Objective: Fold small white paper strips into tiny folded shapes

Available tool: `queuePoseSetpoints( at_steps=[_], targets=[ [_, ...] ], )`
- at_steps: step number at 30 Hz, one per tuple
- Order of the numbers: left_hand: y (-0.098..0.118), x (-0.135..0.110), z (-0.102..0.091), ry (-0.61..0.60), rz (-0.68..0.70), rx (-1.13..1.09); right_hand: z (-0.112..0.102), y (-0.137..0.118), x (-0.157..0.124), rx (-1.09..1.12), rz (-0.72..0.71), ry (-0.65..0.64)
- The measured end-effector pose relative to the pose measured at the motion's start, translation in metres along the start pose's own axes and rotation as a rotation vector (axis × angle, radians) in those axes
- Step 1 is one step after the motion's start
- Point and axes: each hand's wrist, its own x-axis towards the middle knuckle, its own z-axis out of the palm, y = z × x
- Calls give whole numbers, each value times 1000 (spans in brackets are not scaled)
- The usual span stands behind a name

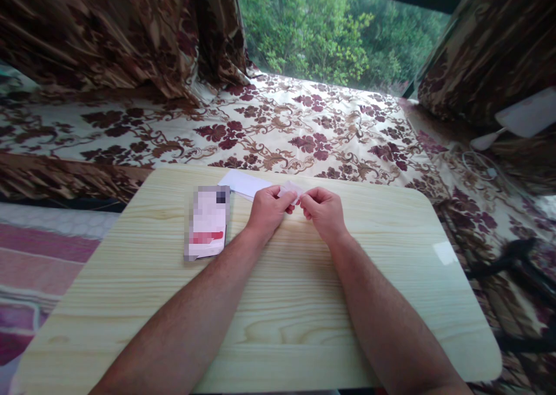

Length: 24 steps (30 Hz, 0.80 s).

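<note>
Both my hands rest near the far edge of a light wooden table [278, 302]. My left hand [268, 209] and my right hand [322, 208] are closed in pinches on a small white slip of paper [290, 190] held between them, just above the tabletop. A white sheet of paper [243, 183] lies flat behind my left hand. A small pink and white packet [207, 222] lies on the table to the left of my left hand.
A floral cream and maroon cloth [304, 123] covers the bench behind the table. Patterned curtains [108, 30] hang at both sides of a window with green trees [304, 30]. A white cable and device [521, 120] lie at the right.
</note>
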Motion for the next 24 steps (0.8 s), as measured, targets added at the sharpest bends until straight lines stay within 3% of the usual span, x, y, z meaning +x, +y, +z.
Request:
queuePoseSetpoints(
  at_steps=[17,24],
  targets=[
    [0,0,1,31,6,34,1,-2,-2,-154,-133,68],
    [2,-1,-1,-39,31,69,1,-1,-2,-133,-154,81]
  ],
)
